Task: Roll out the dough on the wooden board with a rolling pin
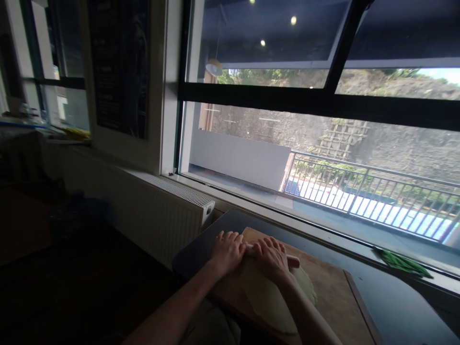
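A wooden rolling pin (293,261) lies across the far part of a flattened pale sheet of dough (264,299). My left hand (227,251) is laid over the pin's left end, fingers curved over it and pointing away from me. Over the pin's middle and right side rests my right hand (270,258), close beside the left one; the right tip of the pin sticks out past it. Beneath the dough is a brown wooden board (332,290). My right forearm hides part of the dough.
The board sits on a dark table (391,297) with rounded corners, by a large window. On the sill lies a green cloth (402,262). A white radiator (172,211) stands left of the table, against the wall. The floor at left is very dark.
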A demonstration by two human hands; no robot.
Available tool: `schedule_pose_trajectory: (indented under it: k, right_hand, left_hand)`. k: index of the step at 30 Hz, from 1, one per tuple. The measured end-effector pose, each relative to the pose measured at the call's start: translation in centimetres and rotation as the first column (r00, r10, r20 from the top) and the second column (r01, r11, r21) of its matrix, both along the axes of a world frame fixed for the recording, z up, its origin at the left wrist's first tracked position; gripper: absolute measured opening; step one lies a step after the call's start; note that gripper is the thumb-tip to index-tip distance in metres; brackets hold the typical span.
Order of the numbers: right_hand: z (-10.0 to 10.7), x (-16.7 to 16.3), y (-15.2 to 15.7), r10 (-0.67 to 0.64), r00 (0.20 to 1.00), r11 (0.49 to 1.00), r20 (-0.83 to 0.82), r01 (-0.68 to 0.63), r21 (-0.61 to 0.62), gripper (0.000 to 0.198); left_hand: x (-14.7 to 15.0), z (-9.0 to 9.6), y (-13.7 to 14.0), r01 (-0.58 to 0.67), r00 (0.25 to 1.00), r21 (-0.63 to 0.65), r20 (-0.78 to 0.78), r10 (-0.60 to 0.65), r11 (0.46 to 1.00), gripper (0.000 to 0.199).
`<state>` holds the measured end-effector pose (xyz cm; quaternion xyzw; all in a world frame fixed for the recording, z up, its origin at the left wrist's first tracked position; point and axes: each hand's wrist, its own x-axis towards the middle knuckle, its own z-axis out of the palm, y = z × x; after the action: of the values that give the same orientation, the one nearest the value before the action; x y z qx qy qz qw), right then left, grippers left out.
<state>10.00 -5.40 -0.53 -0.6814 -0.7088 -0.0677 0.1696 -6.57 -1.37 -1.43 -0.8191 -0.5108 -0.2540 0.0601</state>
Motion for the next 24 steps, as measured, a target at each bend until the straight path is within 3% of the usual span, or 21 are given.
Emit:
schedule_pose_trajectory:
  k: [4,8,12,18,21,24]
  right_hand:
    - [1.5,0.6,3.2,-0.048,0.999,0.998,0.004,0.048,-0.048,0.041]
    - [1.8,1.2,4.8,-0.056,0.998,0.998,-0.012,0.055,-0.038,0.04]
    - [1.0,1.3,3.6,-0.037,0.999,0.999,-0.034,0.037,-0.002,0.044]
    - [-0.5,2.2,-1.4,0.196,0.976,0.974,-0.096,-0.182,0.136,0.035]
    - [-0.3,3.4,-1.6,0.158,0.983,0.98,-0.095,-0.145,0.135,0.036]
    - [0.3,4.4,0.6,0.042,0.997,0.996,-0.058,-0.038,0.078,0.041]
  left_hand:
    - [1.8,0.8,3.7,-0.052,0.998,-0.049,-0.039,0.05,0.997,0.047]
    - [2.8,1.3,5.9,-0.065,0.996,-0.077,-0.068,0.059,0.995,0.048]
    - [2.2,1.1,4.9,-0.029,0.997,-0.065,-0.077,0.024,0.997,0.048]
    - [-0.1,-1.0,0.6,0.082,0.995,-0.014,-0.048,-0.083,0.997,0.048]
    - [0.2,-1.5,0.3,0.128,0.987,-0.055,-0.087,-0.132,0.99,0.048]
    - [1.9,-1.1,1.9,0.134,0.982,-0.079,-0.123,-0.143,0.988,0.049]
